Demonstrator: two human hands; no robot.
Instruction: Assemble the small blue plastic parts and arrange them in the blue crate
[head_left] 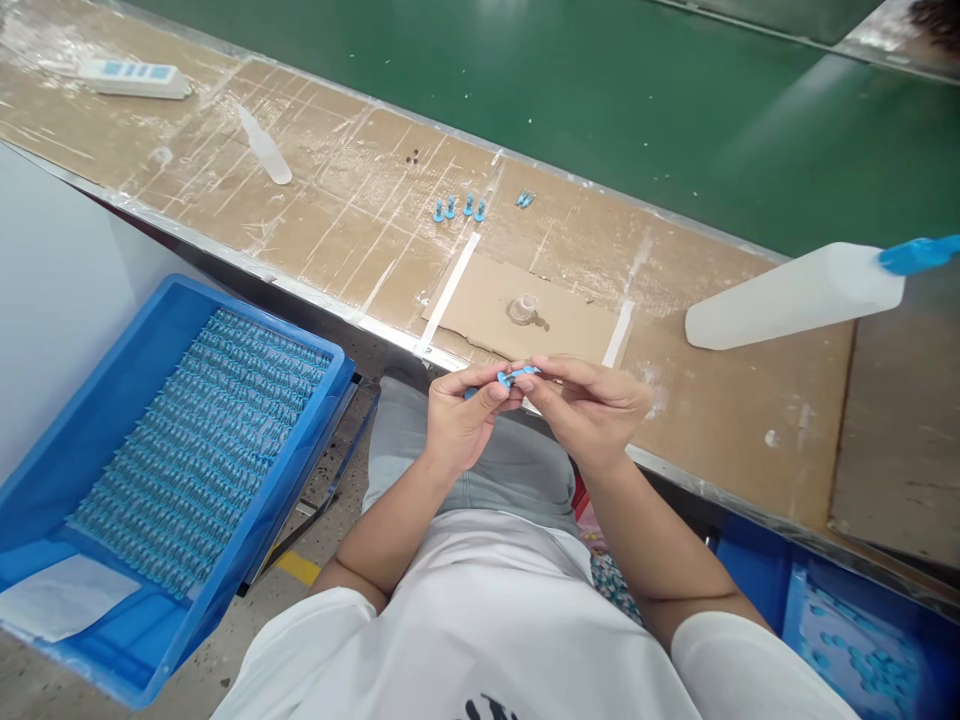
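At the front edge of the bench, my left hand (461,415) pinches a small blue plastic part with a round end (507,379). My right hand (589,405) closes its fingertips on the other end of the same part, so both hands meet on it. Something else blue shows by the left fingers, partly hidden. Just beyond the hands, a small clear cup (523,308) stands on a cardboard sheet (472,290), with a wet-looking patch beside it. Farther back, several similar blue parts (459,208) stand upright on their round bases, and a few slim blue pieces (525,199) lie to their right.
A white squeeze bottle (264,145) and a power strip (135,78) lie at left. A large white bottle with blue cap (795,295) is at right. Tiny dark pieces (412,157) lie farther back. A blue crate (169,285) at left holds rows of blue parts.
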